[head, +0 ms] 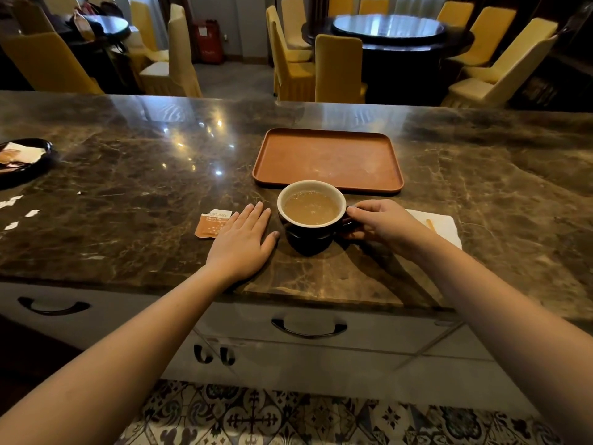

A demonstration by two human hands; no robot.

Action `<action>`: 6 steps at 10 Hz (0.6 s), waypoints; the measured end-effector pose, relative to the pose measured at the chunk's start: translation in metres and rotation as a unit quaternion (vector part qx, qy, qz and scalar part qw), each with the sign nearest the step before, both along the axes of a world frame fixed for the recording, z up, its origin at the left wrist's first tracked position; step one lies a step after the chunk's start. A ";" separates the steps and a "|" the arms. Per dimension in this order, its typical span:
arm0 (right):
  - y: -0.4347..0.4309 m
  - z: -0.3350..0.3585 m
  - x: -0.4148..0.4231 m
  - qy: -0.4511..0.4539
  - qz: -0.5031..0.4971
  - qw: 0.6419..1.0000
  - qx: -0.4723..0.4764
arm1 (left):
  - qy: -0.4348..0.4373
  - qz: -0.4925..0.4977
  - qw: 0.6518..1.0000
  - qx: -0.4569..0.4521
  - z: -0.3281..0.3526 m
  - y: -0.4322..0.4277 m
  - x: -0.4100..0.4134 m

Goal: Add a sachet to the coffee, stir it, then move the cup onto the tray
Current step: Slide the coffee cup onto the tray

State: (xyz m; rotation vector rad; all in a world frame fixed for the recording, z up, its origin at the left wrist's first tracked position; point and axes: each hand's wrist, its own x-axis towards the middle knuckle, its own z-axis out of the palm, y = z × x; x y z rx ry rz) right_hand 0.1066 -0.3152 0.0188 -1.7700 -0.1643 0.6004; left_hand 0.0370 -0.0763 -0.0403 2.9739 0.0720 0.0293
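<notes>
Two hands rest mid-frame on glossy brown marble counter [128,194]: left hand [242,240] flat, fingers together; right hand [385,224] pinching dark cup [309,236] handle below rectangular tray [327,159].

Both forearms bare w/ no sleeves, left hand [241,242] & right hand [386,223] ungloved, no rings/watch.

- One view only, head-worn, wide-angle; nothing shared with another camera.
- Looks forward and steeply down over the marble counter [128,194]; counter's near edge crosses lower centre.
- Close range: both forearms enter from the bottom corners.
- Upper frame reaches the dining room; straight lines bow near the borders.
</notes>
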 end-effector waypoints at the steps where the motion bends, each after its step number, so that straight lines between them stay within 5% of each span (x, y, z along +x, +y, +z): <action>1: -0.001 0.000 0.000 -0.002 -0.001 1.000 0.005 | -0.003 -0.001 1.000 -0.001 0.000 0.000 0.000; 6: -0.014 -0.001 0.016 -0.027 0.005 1.000 0.007 | -0.002 -0.001 1.000 -0.013 0.000 0.000 -0.001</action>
